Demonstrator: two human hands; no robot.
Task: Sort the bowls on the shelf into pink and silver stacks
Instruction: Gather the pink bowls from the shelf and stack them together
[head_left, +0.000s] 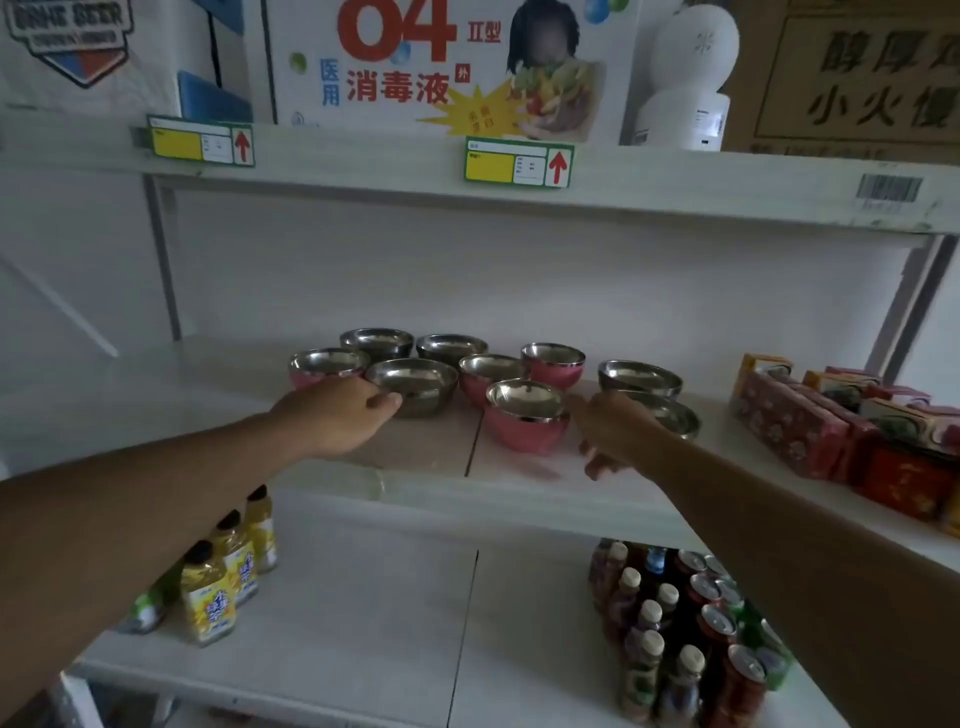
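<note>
Several steel-lined bowls stand in a loose cluster on the middle shelf. Silver ones sit at the back, front left and right; another silver bowl is partly hidden behind my right hand. Pink ones stand at the left, middle, back and front. My left hand reaches in, its thumb touching the front-left silver bowl's wall. My right hand is spread beside the front pink bowl, one fingertip near its rim, holding nothing.
Red patterned boxes fill the shelf's right end. The lower shelf holds yellow drink bottles at the left and bottles and cans at the right. An upper shelf edge with price tags hangs overhead.
</note>
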